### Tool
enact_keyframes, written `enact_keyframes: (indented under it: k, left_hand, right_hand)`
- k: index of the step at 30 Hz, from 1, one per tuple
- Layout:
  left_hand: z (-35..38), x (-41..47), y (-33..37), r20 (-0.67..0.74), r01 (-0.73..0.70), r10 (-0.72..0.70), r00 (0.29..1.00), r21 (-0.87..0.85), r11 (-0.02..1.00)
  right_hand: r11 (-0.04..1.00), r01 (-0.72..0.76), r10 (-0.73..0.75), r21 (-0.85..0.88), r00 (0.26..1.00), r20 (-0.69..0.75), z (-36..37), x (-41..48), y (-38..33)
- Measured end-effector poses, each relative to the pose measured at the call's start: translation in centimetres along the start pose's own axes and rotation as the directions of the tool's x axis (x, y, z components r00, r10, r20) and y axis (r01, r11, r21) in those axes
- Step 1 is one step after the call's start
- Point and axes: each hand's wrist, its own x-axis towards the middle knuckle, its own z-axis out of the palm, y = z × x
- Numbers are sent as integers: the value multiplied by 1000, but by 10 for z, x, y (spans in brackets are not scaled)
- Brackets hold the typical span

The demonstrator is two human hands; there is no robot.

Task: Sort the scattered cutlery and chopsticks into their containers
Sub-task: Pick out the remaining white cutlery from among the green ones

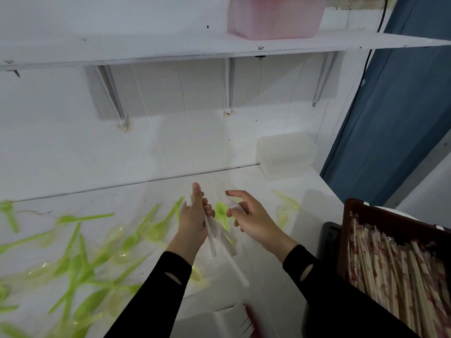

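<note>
Spoons [73,264] of green plastic scattered on the white counter [151,198] at left, left hand [192,220] gripping a bundle of white cutlery [219,242], right hand [251,220] beside it, fingers loosely spread, holding nothing, brown crate [346,230] full of wrapped chopsticks [402,276] at right

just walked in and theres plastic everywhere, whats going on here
A person in black sleeves is sorting plastic cutlery at a white counter. The left hand holds a bundle of clear cutlery, and the right hand is open just beside it. Green cutlery lies scattered across the counter's left side. A dark crate on the right holds wrapped chopsticks.
</note>
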Motion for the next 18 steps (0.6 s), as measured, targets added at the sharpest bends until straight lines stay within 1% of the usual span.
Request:
enact_keyframes:
  k: [3, 4, 7, 10, 12, 15, 18]
  left_hand:
    - [-2, 0, -1, 2, 23, -23, 1000, -21, 1000]
    - [-3, -1, -2, -22, 27, -27, 999, -24, 999]
    - [-4, 1, 0, -154, -1, -7, 988, -54, 999]
    - [-7, 6, 5, -221, -50, 14, 975, -160, 986]
    - [-9, 9, 4, -240, -47, -1, 971, -197, 979]
    - [-11, 9, 1, -290, 4, -49, 956, -155, 988]
    - [-9, 7, 2, -333, -17, -35, 942, -153, 988]
  right_hand:
    - [999, 45, -45, -6, 997, 58, 5, -3, -3]
    - [999, 49, -47, -15, 995, 88, 6, -4, -4]
    - [995, 33, -15, -89, 982, 190, 8, -4, 0]
    - [985, 90, -68, -148, 987, 144, 8, 0, 7]
    - [982, 110, -88, -152, 986, 143, 7, -1, 8]
    - [967, 167, -129, -195, 973, 191, 10, -5, 4]
    - [920, 221, -145, -324, 959, 242, 9, -2, 5]
